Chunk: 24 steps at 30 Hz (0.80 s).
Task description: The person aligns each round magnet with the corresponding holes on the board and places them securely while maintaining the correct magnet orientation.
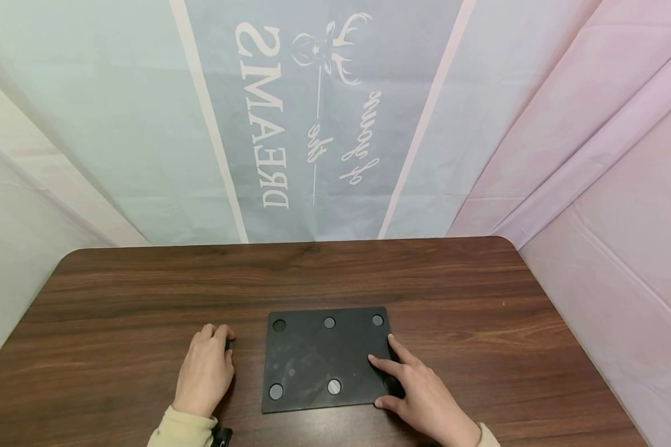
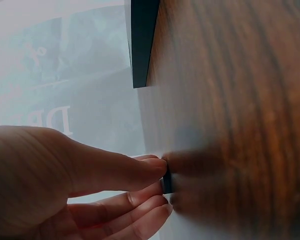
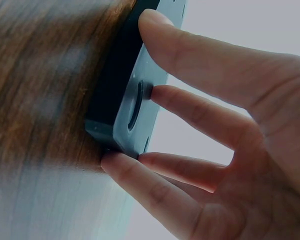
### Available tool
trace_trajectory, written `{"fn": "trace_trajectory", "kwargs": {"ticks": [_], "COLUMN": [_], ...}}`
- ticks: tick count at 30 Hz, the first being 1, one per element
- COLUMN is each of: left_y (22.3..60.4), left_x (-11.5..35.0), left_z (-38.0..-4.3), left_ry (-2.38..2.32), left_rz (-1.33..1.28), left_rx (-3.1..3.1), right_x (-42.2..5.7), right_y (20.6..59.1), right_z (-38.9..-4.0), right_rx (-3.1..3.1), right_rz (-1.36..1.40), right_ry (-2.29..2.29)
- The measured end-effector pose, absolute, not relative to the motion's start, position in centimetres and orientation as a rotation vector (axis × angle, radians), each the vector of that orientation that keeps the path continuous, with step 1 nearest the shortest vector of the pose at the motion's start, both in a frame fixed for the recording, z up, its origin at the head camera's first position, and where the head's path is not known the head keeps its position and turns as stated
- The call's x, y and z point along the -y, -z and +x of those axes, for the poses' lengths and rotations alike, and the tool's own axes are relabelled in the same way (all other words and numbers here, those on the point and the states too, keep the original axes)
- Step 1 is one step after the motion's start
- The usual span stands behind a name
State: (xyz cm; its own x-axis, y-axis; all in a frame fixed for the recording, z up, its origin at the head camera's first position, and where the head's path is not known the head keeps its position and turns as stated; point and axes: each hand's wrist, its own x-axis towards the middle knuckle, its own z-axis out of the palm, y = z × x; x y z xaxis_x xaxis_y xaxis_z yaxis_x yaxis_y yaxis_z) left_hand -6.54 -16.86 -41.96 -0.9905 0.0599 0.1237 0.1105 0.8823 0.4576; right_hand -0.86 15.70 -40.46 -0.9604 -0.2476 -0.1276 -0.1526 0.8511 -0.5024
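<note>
A flat black board (image 1: 313,357) with several round recesses lies on the table. Grey round faces show in most of them, while the far-left recess (image 1: 279,325) looks dark. Left of the board, my left hand (image 1: 205,372) pinches a small black piece (image 2: 167,183) between thumb and fingers, low over the tabletop; most of the piece is hidden. My right hand (image 1: 422,391) spreads over the board's near right corner. Its thumb touches the near edge, one finger presses the top and others touch the right side. A dark round recess (image 3: 135,106) shows beneath that hand.
The brown wood-grain table (image 1: 145,285) has rounded far corners. Behind it hangs a pale blue cloth (image 1: 324,124) with white lettering, and pink cloth (image 1: 542,118) hangs at the right. A dark band (image 1: 222,436) circles the left wrist.
</note>
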Motion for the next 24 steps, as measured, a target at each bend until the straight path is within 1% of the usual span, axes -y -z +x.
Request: {"fn": "trace_trajectory", "kwargs": {"ticks": [10,24], "left_y": [41.75,41.80], "left_x": [16.69,16.82], "left_z": [-6.43,-6.33], "left_ry": [0.741,0.781], "left_rz": [-0.072,-0.119], "left_rx": [2.991,2.988], "right_x": [-15.70,-15.73], "right_y": [40.42,40.38], "right_z": [-0.87,-0.77], "right_rx": [-2.839,-2.832], "right_rz": [-0.309,-0.305], "right_ry": [0.744,0.754]}}
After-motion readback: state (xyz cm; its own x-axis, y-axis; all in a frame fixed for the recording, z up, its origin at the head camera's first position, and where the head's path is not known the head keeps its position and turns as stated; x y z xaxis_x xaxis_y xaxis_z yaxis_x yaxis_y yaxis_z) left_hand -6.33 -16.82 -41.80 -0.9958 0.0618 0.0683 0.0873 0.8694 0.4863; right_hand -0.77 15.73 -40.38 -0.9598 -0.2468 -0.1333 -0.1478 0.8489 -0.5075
